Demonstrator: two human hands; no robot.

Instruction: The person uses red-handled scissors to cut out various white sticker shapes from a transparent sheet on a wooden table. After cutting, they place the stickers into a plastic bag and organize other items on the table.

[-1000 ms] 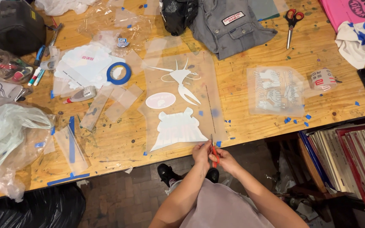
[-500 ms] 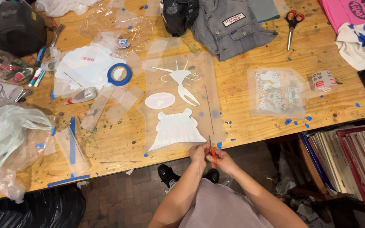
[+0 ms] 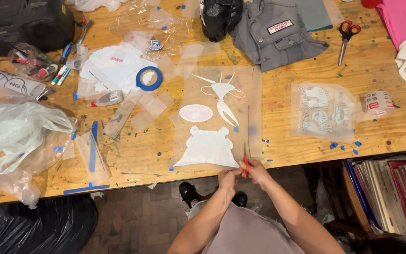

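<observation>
A clear film sheet (image 3: 254, 94) lies on the wooden table (image 3: 287, 150). It carries white cut-out shapes: a wide skirt-like one (image 3: 207, 148), an oval (image 3: 196, 113) and an antlered figure (image 3: 222, 96). At the sheet's near edge my right hand (image 3: 259, 171) grips red-handled scissors (image 3: 245, 162), blades pointing away from me into the film just right of the skirt-like shape. My left hand (image 3: 228, 178) pinches the sheet's edge beside the scissors, touching my right hand.
A blue tape roll (image 3: 148, 78), a grey jacket (image 3: 278, 33), a second pair of scissors (image 3: 346, 37) and another printed film (image 3: 323, 113) lie farther back. Crumpled plastic bags (image 3: 19, 131) fill the left. Stacked frames (image 3: 391, 197) stand at right below the table.
Almost nothing differs. Both hands stay at the near edge of the film with the scissors, shifted only slightly.
</observation>
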